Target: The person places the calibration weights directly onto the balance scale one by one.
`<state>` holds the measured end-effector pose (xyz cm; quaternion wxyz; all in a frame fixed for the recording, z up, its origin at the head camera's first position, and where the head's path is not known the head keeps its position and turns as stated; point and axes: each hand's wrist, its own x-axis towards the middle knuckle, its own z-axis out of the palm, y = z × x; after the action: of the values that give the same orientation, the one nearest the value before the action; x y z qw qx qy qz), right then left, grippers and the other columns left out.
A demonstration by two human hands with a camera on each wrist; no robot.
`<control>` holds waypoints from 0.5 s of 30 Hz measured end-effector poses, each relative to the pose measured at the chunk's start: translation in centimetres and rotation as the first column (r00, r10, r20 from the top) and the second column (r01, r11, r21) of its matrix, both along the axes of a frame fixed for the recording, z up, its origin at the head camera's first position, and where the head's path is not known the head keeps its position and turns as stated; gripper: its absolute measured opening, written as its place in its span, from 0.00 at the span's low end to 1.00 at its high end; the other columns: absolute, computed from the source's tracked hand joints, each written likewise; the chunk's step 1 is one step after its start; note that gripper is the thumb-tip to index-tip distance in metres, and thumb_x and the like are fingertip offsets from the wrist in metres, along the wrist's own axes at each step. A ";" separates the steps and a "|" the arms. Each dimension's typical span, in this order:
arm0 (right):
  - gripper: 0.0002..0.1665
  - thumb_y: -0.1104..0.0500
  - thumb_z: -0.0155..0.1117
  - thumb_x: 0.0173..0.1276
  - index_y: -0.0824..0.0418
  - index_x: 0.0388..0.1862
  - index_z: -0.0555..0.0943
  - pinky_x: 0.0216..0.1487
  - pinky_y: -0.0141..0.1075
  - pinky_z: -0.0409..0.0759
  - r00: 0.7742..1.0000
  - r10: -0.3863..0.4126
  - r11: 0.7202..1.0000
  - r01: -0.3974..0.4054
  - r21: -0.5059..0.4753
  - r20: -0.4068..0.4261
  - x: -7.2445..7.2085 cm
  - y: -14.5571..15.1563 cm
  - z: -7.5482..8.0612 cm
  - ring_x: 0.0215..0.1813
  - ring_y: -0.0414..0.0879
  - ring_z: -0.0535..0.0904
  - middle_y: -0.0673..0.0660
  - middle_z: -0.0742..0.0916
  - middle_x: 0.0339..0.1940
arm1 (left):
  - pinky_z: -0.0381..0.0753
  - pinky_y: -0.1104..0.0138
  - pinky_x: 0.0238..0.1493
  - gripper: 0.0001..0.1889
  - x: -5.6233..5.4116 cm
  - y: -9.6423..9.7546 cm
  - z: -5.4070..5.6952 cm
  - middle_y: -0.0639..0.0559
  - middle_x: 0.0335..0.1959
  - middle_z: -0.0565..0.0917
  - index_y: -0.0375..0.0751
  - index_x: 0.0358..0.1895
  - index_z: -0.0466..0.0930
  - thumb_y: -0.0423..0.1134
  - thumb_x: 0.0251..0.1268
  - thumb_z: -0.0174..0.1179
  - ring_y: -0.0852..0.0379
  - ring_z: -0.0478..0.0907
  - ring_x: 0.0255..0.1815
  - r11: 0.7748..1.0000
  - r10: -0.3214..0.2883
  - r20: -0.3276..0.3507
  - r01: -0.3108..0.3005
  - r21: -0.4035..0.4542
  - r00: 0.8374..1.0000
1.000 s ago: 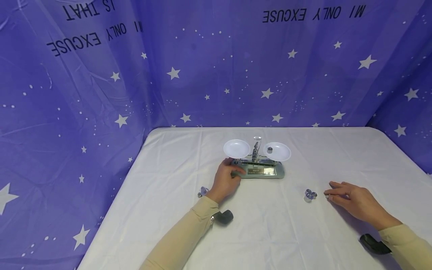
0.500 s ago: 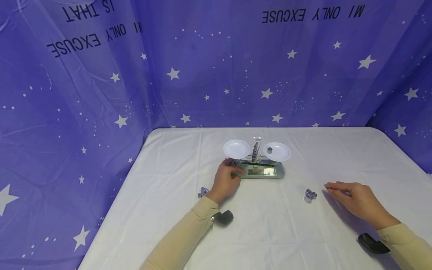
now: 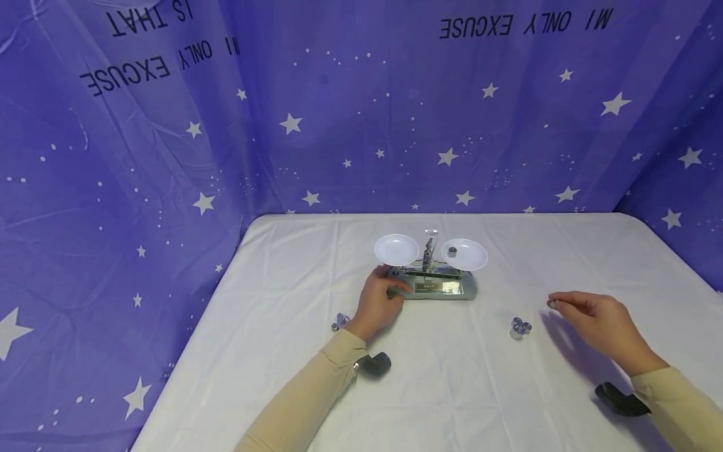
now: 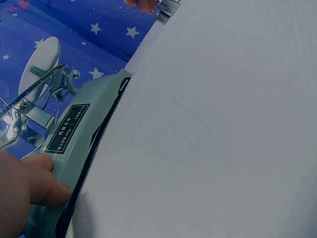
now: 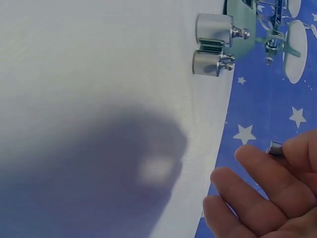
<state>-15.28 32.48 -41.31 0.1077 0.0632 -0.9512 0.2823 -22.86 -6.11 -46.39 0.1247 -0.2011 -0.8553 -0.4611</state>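
Note:
A balance scale [image 3: 464, 290] with a green base and two white pans stands toward the back of the table. My left hand [image 3: 377, 304] grips the left end of its base, thumb on the front edge in the left wrist view. The left pan [image 3: 396, 250] holds nothing; a metal weight [image 3: 452, 252] stands in the right pan [image 3: 476, 257]. Raised over the table at the right, my right hand [image 3: 607, 326] pinches a small metal weight [image 5: 275, 148] between thumb and index finger. Left of that hand, several knobbed metal weights [image 3: 516, 331] stand close together.
Several small weights [image 3: 340, 320] lie beside the left wrist, partly behind it. White cloth covers the table [image 3: 440, 389]. A purple star-patterned curtain [image 3: 361, 113] hangs behind and at the sides. A black curved piece [image 3: 375, 364] sticks out under the left forearm.
My right hand has lifted slightly up and away from the table, its fingers drawing closer around the small weight. The left hand and the balance scale have stayed in place.

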 end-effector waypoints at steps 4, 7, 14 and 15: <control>0.15 0.58 0.61 0.75 0.66 0.52 0.87 0.35 0.15 0.73 1.000 0.021 0.999 -0.020 -0.042 0.010 -0.2 -0.3 0.5 0.39 0.12 0.74 0.53 0.93 0.40 | 0.70 0.49 0.75 0.11 0.1 0.0 0.1 0.33 0.66 0.78 0.35 0.30 0.90 0.22 0.48 0.59 0.38 0.73 0.72 1.000 0.001 0.009 -0.001 0.000 1.000; 0.16 0.63 0.58 0.76 0.72 0.54 0.84 0.36 0.17 0.80 0.998 0.053 0.993 -0.049 -0.112 0.038 -0.4 -0.5 0.6 0.38 0.16 0.79 0.63 0.92 0.42 | 0.70 0.50 0.74 0.11 0.1 0.0 0.1 0.33 0.66 0.78 0.35 0.30 0.90 0.23 0.47 0.58 0.38 0.73 0.71 1.000 0.004 0.008 -0.004 -0.004 1.000; 0.19 0.68 0.55 0.76 0.82 0.58 0.77 0.37 0.28 0.87 0.990 0.120 0.952 -0.095 -0.292 0.068 -1.0 -0.7 1.1 0.39 0.23 0.85 0.40 0.91 0.40 | 0.70 0.50 0.74 0.11 0.1 0.0 0.1 0.33 0.66 0.78 0.35 0.31 0.90 0.23 0.48 0.59 0.38 0.73 0.71 1.000 0.004 -0.001 -0.004 -0.013 1.000; 0.19 0.68 0.55 0.76 0.83 0.58 0.77 0.37 0.28 0.87 0.990 0.130 0.946 -0.105 -0.308 0.062 -1.1 -0.7 1.2 0.39 0.24 0.85 0.37 0.90 0.39 | 0.70 0.50 0.74 0.11 0.0 0.0 0.1 0.33 0.66 0.78 0.35 0.30 0.90 0.23 0.48 0.59 0.38 0.73 0.71 1.000 0.005 -0.003 -0.005 -0.016 1.000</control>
<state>-16.36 31.78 -40.11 0.0601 0.0910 -0.8946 0.4333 -22.82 -6.10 -46.32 0.1255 -0.2007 -0.8591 -0.4538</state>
